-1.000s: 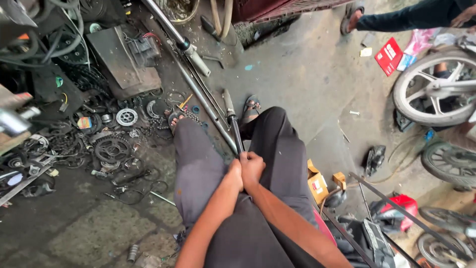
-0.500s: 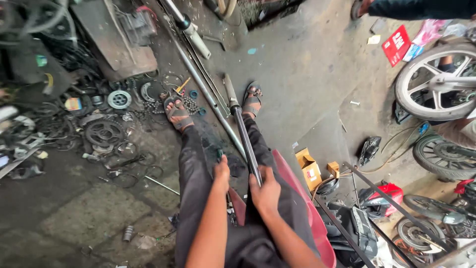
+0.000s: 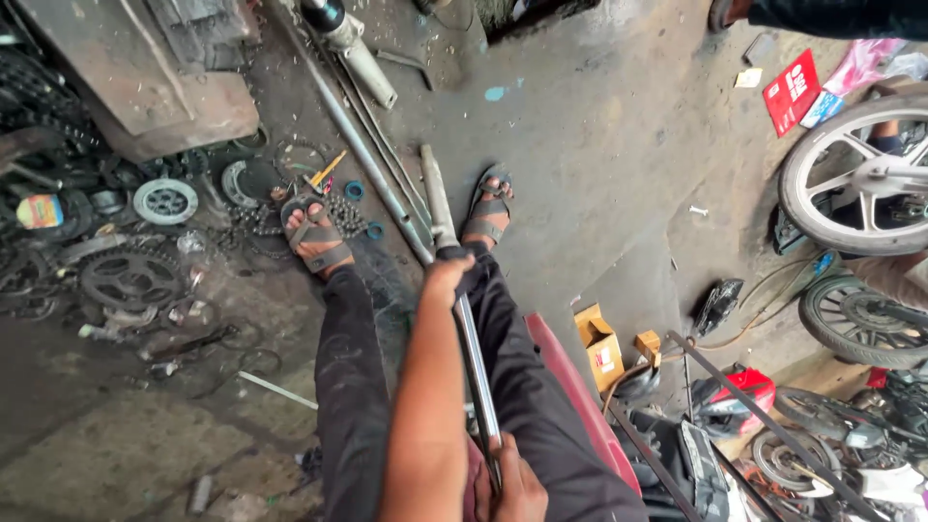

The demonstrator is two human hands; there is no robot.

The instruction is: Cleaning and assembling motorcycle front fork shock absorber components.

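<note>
I sit with my legs stretched out and sandalled feet on the oily floor. A motorcycle fork leg runs between my knees, chrome tube towards me and grey lower leg pointing away. My left hand reaches forward and grips the fork where the chrome tube meets the grey lower part. My right hand is closed around the chrome tube near my lap at the bottom edge.
Sprockets, chains and small parts litter the floor at left. Long steel pipes lie ahead. A wheel and a tyre stand at right, near a small cardboard box. Another person's foot shows at the top right.
My left hand has slid forward along the fork to the joint, with the arm stretched out. My right hand has drawn back towards my lap on the chrome tube.
</note>
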